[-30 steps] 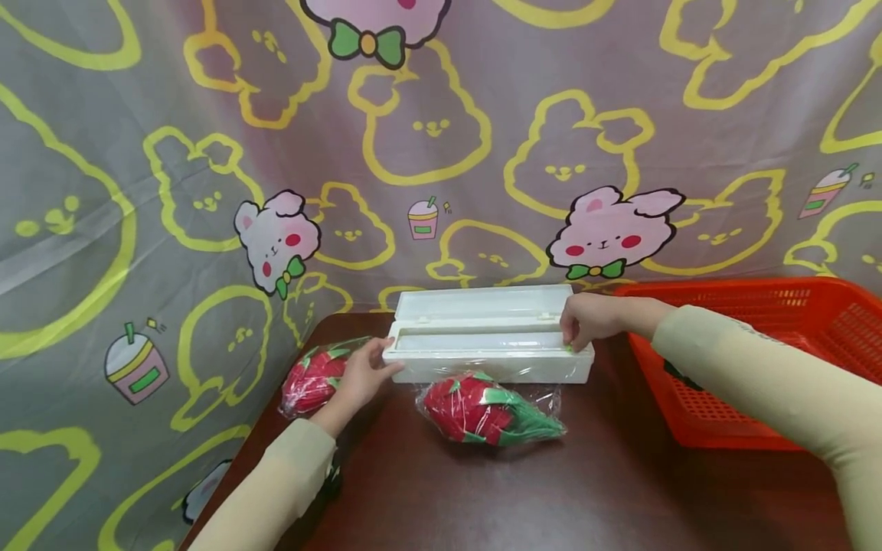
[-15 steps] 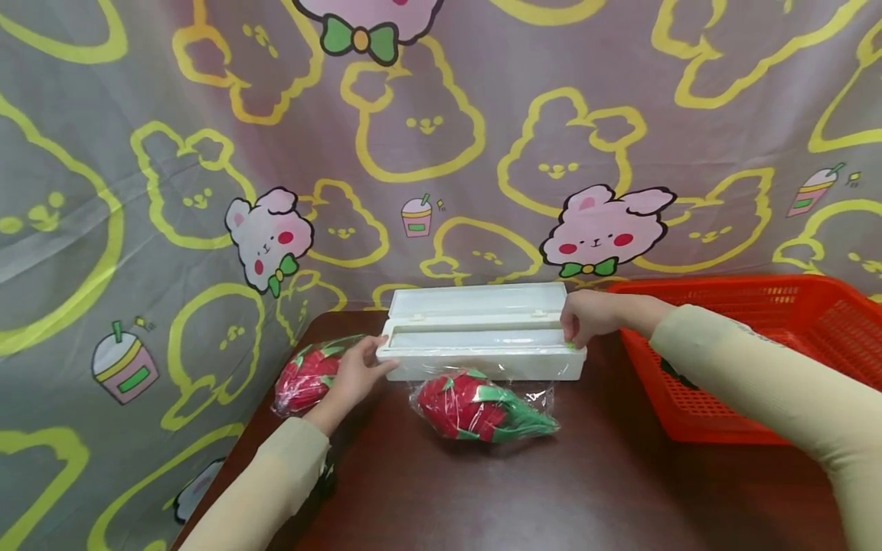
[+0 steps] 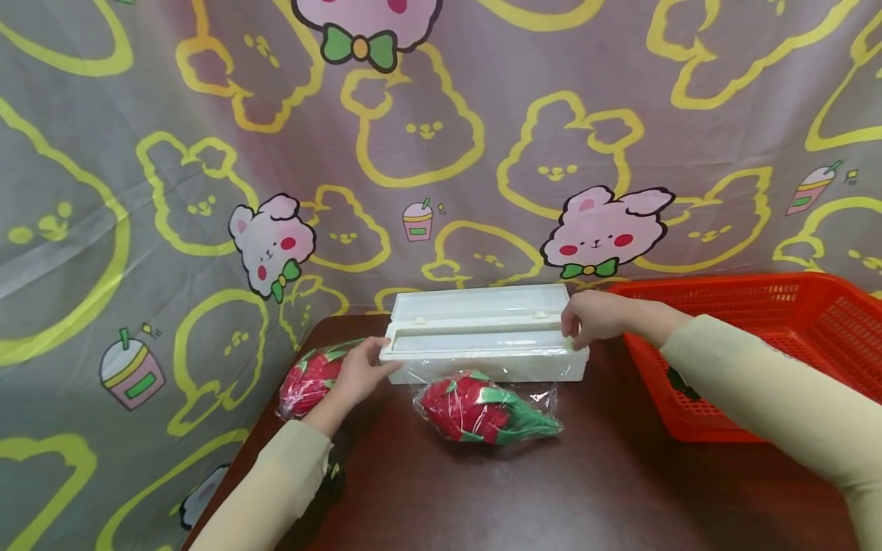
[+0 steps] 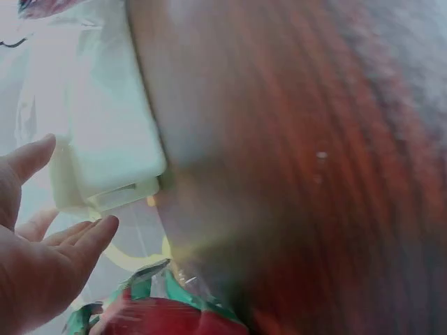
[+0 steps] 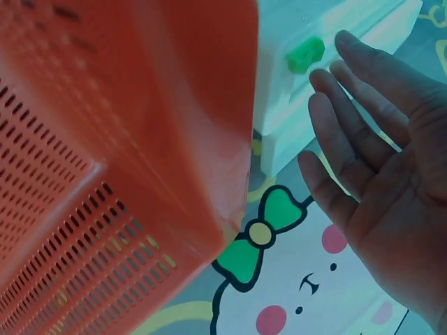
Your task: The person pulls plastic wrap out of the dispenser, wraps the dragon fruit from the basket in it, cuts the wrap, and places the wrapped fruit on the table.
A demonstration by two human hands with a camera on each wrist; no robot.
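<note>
A white cling film dispenser (image 3: 427,371) stands at the back of the table with its lid (image 3: 482,304) raised and the film roll showing inside. My left hand (image 3: 358,375) touches its left end; in the left wrist view the straight fingers (image 4: 98,237) and thumb lie either side of the corner. At the right end is my right hand (image 3: 596,315). The right wrist view shows its fingers spread, just off the green slider knob (image 5: 305,54). In front of the dispenser lies a film-wrapped dragon fruit (image 3: 468,409), loose film trailing toward the dispenser.
Another wrapped dragon fruit (image 3: 311,383) lies at the table's left edge, partly behind my left hand. A red plastic basket (image 3: 689,417) stands on the right, under my right forearm. A patterned curtain (image 3: 468,153) hangs right behind the table.
Both hands stay at the two ends of the dispenser. The green knob, seen earlier at my right fingertips, hardly shows in the head view now. The head view has shifted slightly.
</note>
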